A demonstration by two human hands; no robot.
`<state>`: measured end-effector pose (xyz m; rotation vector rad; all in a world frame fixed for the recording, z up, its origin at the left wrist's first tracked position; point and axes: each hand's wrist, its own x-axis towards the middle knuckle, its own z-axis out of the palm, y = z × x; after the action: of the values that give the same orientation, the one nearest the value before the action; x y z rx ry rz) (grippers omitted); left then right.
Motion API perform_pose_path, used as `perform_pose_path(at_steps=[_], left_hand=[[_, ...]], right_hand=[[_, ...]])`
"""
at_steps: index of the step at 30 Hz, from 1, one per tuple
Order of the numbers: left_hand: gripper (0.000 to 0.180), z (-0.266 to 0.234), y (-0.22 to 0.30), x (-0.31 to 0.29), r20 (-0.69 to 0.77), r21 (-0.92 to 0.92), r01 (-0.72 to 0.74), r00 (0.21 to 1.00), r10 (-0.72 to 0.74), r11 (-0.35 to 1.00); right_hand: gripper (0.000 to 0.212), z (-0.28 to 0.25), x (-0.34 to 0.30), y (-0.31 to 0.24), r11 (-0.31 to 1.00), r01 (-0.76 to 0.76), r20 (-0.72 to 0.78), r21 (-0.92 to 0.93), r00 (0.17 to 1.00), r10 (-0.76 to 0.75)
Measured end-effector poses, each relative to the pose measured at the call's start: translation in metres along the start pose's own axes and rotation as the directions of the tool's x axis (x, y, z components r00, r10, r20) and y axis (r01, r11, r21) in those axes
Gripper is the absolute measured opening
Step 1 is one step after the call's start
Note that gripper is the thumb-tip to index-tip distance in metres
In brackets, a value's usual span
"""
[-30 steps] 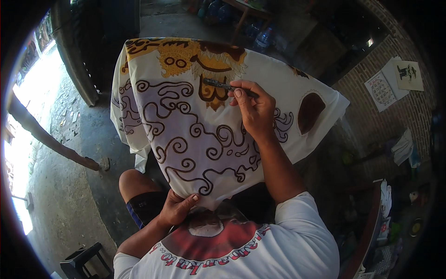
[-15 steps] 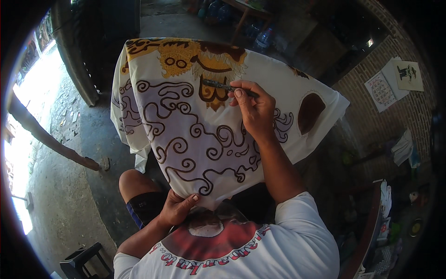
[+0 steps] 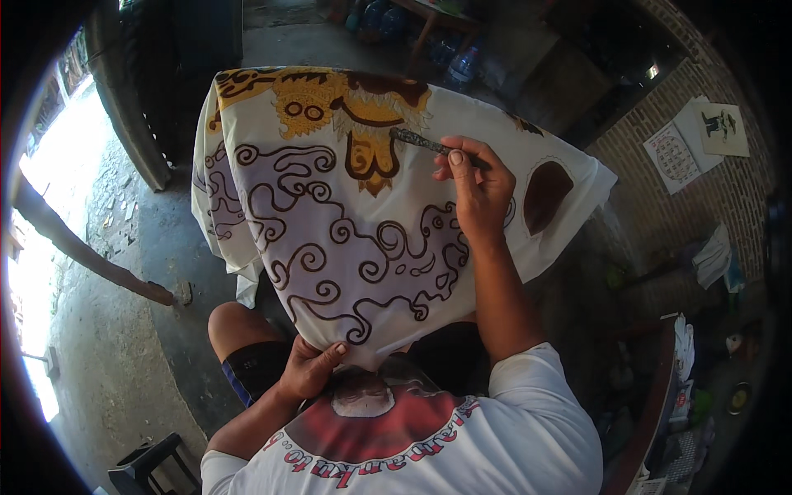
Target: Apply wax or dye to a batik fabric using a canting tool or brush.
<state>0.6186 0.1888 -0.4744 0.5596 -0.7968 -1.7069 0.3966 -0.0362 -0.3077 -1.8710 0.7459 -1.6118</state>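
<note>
The right hand (image 3: 477, 181) grips a dark pen-like tool (image 3: 421, 141), its tip over the yellow-and-brown motif's (image 3: 370, 157) edge; contact is unclear. The left hand (image 3: 312, 368) pinches the cloth (image 3: 351, 216), spread before the white shirt (image 3: 528, 421). Marking appears in hand; the next move calls for steady tip control.

Cloth (image 3: 375, 210) is spread before the torso (image 3: 495, 437); its near edge is held by the left hand (image 3: 309, 370). Stick (image 3: 422, 142) is gripped by the right hand (image 3: 483, 181), its tip set over the cloth's far half, contact unclear. Behind the cloth, a bottle (image 3: 464, 64) is placed just before a table (image 3: 445, 16). Right: sheets (image 3: 672, 157) are hung on a brick wall (image 3: 738, 198). Left: pole (image 3: 87, 250) is slanted; stool (image 3: 148, 456) is placed lower left, beside the left arm (image 3: 252, 418).
</note>
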Motion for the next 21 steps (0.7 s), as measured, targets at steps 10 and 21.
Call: perform_pose_path(at_steps=[10, 21], left_hand=[[0.034, 0.002, 0.000, 0.001, -0.011, -0.025, -0.007, 1.000, 0.007, 1.000], [0.033, 0.002, 0.001, 0.000, -0.025, 0.005, 0.002, 1.000, -0.002, 1.000]], right_hand=[[0.019, 0.006, -0.006, 0.000, 0.997, -0.035, 0.046, -0.071, 0.998, 0.038], [0.016, 0.009, -0.005, 0.004, 0.996, -0.032, 0.084, -0.084, 0.996, 0.039]])
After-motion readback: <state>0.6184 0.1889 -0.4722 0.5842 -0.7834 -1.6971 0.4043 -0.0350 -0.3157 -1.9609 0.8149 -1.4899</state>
